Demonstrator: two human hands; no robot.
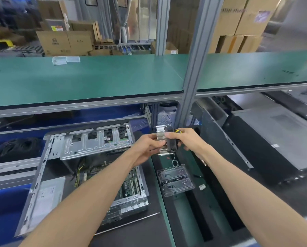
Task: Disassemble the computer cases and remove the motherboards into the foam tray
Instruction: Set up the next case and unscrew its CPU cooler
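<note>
Heatsink between both hands

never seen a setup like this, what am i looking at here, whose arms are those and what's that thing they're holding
There is no machine here: the one picture comes from a camera worn on a person's head, looking down at their own bare arms over a workbench. The left hand and right hand together hold a finned metal heatsink with a black fan, a cooling part. The right hand also seems to hold a tool with a yellow and black handle. Below on the left lies an opened computer case with its green motherboard still inside. Beside it sits a clear plastic box, above it a green shelf.
</note>
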